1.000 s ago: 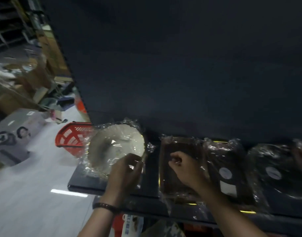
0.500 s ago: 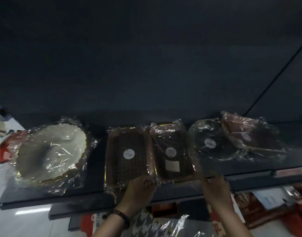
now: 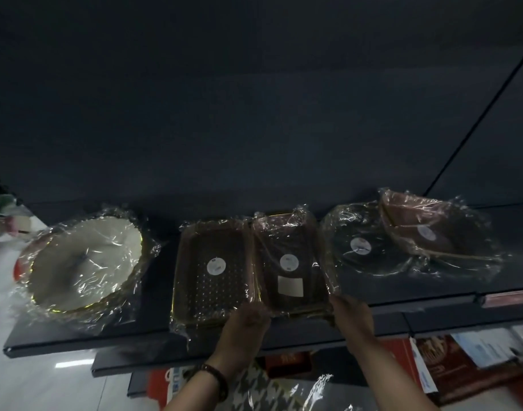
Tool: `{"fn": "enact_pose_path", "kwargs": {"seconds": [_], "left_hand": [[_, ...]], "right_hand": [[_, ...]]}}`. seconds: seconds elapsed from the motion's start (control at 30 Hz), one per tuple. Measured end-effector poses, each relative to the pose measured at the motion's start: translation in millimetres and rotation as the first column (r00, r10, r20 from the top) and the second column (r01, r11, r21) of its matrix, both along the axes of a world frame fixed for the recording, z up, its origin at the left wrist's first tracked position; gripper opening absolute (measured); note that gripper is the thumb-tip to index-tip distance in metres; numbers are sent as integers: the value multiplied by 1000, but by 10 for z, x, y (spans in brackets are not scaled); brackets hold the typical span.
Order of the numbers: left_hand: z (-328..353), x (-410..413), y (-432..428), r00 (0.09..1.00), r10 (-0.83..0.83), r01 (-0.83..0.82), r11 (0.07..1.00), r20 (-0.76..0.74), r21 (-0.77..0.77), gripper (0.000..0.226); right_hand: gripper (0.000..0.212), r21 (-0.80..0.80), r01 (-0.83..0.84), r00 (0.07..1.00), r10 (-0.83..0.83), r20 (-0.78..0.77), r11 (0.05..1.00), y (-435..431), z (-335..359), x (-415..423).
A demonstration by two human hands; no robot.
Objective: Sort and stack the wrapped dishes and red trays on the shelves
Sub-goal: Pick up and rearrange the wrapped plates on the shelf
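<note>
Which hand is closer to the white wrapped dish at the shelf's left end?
Left. The left hand is at the perforated tray's front right corner, one tray from the white dish; the right hand is a further tray to the right.

Operator: Where is clearance on the shelf [image 3: 153,327]?

Technician: Bare strip between white dish [image 3: 85,262] and perforated tray [image 3: 213,271]. Rightward, that tray, the second tray [image 3: 290,262] and the black dish [image 3: 361,247] sit wrap against wrap, blocking entry.

Houndstooth cloth [image 3: 254,390]; red box [image 3: 450,376]; pale floor [image 3: 32,381].
</note>
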State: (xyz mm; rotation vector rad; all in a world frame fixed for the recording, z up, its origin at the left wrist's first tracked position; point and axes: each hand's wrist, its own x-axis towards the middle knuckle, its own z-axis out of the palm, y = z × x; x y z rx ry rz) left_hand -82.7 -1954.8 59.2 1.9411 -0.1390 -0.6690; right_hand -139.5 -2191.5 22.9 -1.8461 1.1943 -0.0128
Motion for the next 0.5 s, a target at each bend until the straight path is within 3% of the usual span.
{"fn": "enact_pose_path", "kwargs": {"seconds": [0.13, 0.23, 0.33, 0.5], "left_hand": [[81, -51, -71, 995, 95, -93, 990, 8, -107, 24], [123, -66, -83, 979, 201, -205, 968, -42, -146, 6], [144, -72, -31, 946, 323, -324, 933, -32, -155, 21], [257, -96, 143, 955, 291, -294, 910, -57, -292, 22]], "right_hand": [[23, -121, 20, 1000, -18, 17, 992, 49, 97, 42], [31, -177, 2, 999, 4, 33, 984, 41, 207, 23], [30, -154, 26, 996, -13, 85, 988, 69, 329, -47], [31, -125, 55, 972, -24, 233, 991, 249, 483, -164]]}}
